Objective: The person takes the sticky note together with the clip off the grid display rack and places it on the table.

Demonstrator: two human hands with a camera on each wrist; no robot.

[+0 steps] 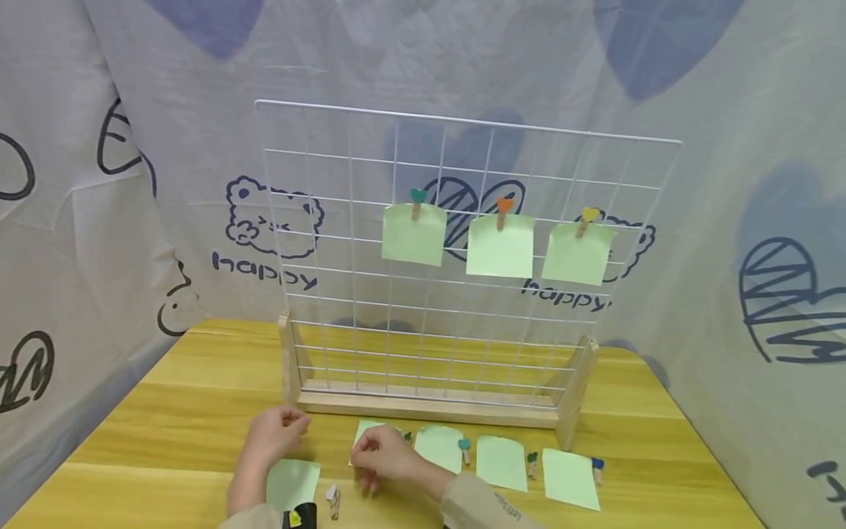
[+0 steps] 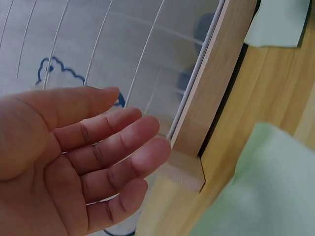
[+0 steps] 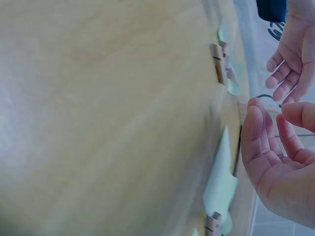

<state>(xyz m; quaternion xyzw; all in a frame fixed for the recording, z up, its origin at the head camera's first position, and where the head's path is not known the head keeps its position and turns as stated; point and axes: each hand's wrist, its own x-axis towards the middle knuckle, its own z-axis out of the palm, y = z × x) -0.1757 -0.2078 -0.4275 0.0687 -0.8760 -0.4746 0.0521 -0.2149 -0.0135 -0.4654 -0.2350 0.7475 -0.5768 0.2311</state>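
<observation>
My left hand (image 1: 274, 437) hovers above the table, just left of a pale green paper note (image 1: 294, 483). In the left wrist view its fingers (image 2: 123, 164) are loosely bent, and they hold nothing. Over another green note (image 1: 367, 428), partly hidden, is my right hand (image 1: 390, 457). The right wrist view shows that hand's fingers (image 3: 252, 128) loosely curved around nothing. A small wooden clothespin (image 1: 333, 502) with a whitish top lies between the hands, beside the left note. Three green notes hang on a white wire grid (image 1: 344, 279), pinned by clothespins with teal, orange (image 1: 505, 206) and yellow hearts.
The grid stands in a wooden base (image 1: 423, 408) at the back of the table (image 1: 165, 411). To the right lie more green notes (image 1: 501, 463) with heart clothespins, one dark blue (image 1: 598, 470). A printed cloth (image 1: 198, 132) hangs behind.
</observation>
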